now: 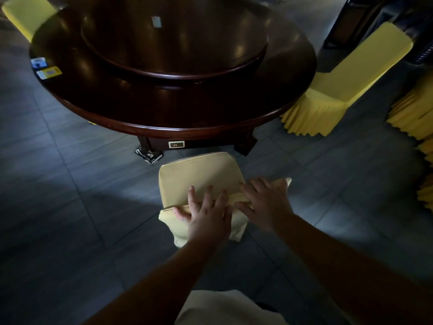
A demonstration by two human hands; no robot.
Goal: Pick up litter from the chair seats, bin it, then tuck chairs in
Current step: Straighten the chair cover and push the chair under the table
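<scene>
A restaurant banquet room: a big round dark wooden counter [187, 109] carries a raised turntable [173, 38], chairs [346, 73] in yellow pleated covers stand around it, and grey floor tiles [70, 207] stretch under everything.

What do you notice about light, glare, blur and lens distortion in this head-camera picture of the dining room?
Head view: dim overall, with a pale patch of light on the floor tiles; soft highlights glare on the round table and its turntable; the top-left chair is blurred; the wide lens bends edges; both hands, left hand and right hand, on the chair back are fairly sharp.
</scene>
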